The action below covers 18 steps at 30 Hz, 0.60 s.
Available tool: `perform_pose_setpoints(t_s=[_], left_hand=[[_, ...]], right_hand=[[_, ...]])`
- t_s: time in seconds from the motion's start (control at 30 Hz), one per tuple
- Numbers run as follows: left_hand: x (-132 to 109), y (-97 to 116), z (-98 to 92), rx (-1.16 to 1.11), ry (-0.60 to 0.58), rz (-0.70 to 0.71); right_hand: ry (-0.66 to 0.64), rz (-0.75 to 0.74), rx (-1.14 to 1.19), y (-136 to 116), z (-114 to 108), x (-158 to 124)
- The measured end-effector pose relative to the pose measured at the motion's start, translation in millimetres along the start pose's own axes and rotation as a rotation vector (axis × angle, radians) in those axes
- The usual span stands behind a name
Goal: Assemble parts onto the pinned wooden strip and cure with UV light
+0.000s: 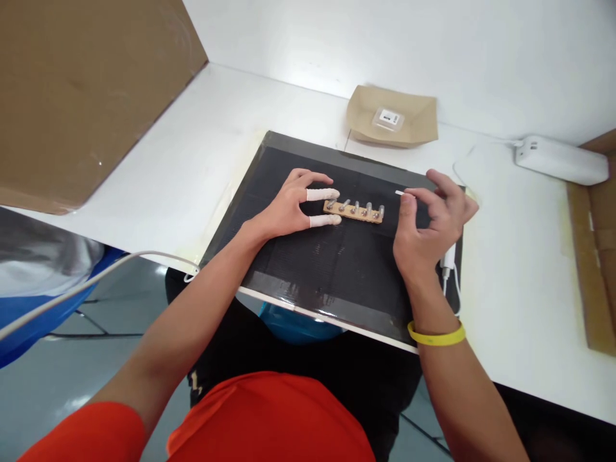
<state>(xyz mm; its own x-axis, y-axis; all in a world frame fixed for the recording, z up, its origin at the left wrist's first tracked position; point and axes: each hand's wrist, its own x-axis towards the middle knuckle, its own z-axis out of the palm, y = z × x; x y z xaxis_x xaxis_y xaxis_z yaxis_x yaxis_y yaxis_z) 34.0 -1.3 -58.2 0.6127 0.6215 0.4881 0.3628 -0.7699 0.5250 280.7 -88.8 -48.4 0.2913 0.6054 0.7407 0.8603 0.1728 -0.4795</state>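
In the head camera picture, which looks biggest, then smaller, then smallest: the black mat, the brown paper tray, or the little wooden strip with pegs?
1. black mat
2. brown paper tray, though it lies farther from the camera
3. wooden strip, pinched by the left hand

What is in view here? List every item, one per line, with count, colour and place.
Work mat: one, black, on the table in front of the person.
Small board: one, tan, with a row of silver pegs, lying on the mat.
Thin stick: one, white, pinched at the right fingertips.
Paper tray: one, brown, behind the mat, holding a small clear packet.
Power strip: one, white, far right on the table.
Cardboard sheet: one, brown, upper left.
Table: one, white.
Wristband: one, yellow, right wrist.
Finger cots: two, white, on left thumb and forefinger.
Left hand: steadies the board's left end.
Right hand: holds the stick beside the board.
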Motion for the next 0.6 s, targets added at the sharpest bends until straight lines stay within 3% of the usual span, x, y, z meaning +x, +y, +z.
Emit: perform_pose_setpoints(t_s=[0.27, 0.6], left_hand=[[-1.4, 0.7, 6.4, 0.108, 0.164, 0.025], [-0.6, 1.1, 6.8, 0.128, 0.187, 0.046]], right_hand=[[-0.016, 0.058, 0.02, -1.3, -1.2, 0.6], [-0.011, 0.017, 0.049, -2.1, -1.4, -0.2]])
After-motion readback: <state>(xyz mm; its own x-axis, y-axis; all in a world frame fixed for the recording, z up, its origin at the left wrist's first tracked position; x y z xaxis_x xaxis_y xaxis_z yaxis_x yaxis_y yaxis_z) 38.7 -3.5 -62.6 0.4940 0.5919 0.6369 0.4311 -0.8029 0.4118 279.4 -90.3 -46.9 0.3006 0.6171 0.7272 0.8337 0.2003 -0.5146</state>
